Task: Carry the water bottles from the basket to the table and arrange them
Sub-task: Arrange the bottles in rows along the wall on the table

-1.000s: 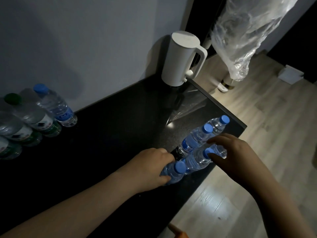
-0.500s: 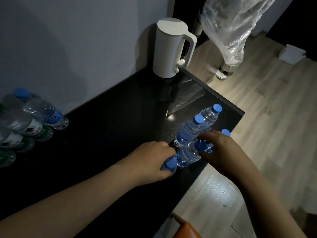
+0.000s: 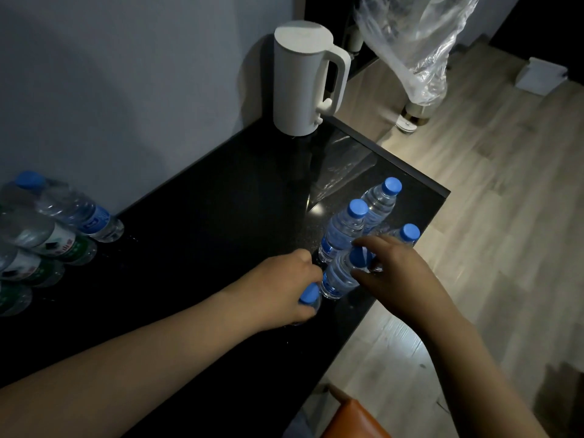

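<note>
Several clear water bottles with blue caps stand clustered near the right end of the black table. My left hand grips the nearest bottle just below its cap. My right hand curls its fingers round the neck of the bottle beside it. Two more bottles stand behind in a row, and a further blue-capped bottle shows past my right fingers at the table edge.
A white kettle stands at the table's far corner against the wall. More bottles, blue- and green-labelled, crowd the table's left end. A clear plastic bag hangs above the wooden floor. An orange object sits by the table's near edge.
Both hands stayed on the two nearest bottles and shifted them slightly closer to the cluster. A fifth blue cap has come into sight beyond my right hand.
</note>
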A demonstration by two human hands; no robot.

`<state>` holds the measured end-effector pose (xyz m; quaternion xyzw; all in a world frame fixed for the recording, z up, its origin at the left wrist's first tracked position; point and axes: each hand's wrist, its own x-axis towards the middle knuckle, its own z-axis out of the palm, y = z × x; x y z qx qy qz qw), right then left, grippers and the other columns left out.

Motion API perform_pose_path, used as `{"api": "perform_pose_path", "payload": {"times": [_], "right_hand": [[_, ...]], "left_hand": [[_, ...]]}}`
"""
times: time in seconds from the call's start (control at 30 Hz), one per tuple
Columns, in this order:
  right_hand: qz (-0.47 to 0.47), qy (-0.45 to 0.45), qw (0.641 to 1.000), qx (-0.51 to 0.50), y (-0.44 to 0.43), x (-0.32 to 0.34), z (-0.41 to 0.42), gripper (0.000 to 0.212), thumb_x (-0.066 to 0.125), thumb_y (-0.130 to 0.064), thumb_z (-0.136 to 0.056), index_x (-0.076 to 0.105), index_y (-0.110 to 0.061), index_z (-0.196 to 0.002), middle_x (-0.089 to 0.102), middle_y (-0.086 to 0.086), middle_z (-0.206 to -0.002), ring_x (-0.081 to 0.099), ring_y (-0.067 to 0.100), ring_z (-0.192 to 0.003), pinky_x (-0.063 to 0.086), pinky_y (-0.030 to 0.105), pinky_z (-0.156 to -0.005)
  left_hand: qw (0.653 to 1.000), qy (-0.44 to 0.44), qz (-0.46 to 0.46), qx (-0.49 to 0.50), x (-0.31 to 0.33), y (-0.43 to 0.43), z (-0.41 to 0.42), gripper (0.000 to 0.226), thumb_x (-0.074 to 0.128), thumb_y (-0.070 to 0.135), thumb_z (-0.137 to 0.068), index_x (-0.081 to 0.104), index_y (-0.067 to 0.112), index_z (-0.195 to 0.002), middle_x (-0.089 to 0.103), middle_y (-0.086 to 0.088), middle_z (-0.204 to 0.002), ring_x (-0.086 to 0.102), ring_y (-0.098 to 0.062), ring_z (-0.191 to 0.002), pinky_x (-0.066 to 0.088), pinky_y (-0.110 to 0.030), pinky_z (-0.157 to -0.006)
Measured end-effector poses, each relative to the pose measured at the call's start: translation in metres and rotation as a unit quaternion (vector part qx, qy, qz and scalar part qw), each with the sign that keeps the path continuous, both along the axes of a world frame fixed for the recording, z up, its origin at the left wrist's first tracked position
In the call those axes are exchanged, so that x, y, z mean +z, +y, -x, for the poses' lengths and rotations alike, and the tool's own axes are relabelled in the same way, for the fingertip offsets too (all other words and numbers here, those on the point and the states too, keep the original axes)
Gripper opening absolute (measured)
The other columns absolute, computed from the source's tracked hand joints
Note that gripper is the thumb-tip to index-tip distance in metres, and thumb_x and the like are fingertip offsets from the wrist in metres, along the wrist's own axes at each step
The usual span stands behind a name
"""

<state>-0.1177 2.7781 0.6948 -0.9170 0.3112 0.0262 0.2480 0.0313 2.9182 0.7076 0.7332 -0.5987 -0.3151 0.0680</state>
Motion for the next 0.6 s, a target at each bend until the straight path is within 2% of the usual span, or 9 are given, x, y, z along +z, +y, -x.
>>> {"api": "perform_pose_path", "payload": {"times": [0.23, 0.43, 0.6], "right_hand": [[0.003, -0.037, 0.999, -0.021, -0.003, -0.003, -0.002, 0.031, 0.069, -0.022, -0.081, 0.058, -0.024, -0.110, 0.057, -0.002, -0.112, 0.056, 0.013, -0.095, 0.054, 0.032, -0.083], [0.001, -0.033, 0.999, 0.025, 0.005, -0.001, -0.006, 0.036, 0.072, -0.022, -0.078, 0.058, -0.024, -0.111, 0.054, -0.006, -0.112, 0.056, 0.011, -0.094, 0.055, 0.028, -0.081], [0.003, -0.041, 0.998, 0.053, 0.008, 0.009, -0.024, 0.034, 0.068, -0.024, -0.078, 0.059, -0.024, -0.111, 0.056, -0.005, -0.110, 0.057, 0.011, -0.092, 0.054, 0.031, -0.080]], "left_hand": [[0.998, 0.013, 0.009, 0.062, -0.003, 0.008, -0.003, 0.024, 0.071, 0.030, -0.074, 0.061, 0.024, -0.095, 0.046, 0.008, -0.098, 0.054, -0.009, -0.080, 0.053, -0.028, -0.073], [0.990, 0.056, 0.003, 0.130, 0.007, 0.028, -0.020, 0.024, 0.073, 0.031, -0.073, 0.063, 0.028, -0.094, 0.050, 0.012, -0.101, 0.058, -0.006, -0.086, 0.055, -0.030, -0.081], [0.981, 0.056, 0.023, 0.186, 0.022, 0.046, -0.042, 0.024, 0.075, 0.024, -0.071, 0.065, 0.028, -0.092, 0.052, 0.013, -0.098, 0.058, -0.005, -0.085, 0.051, -0.020, -0.076]]}}
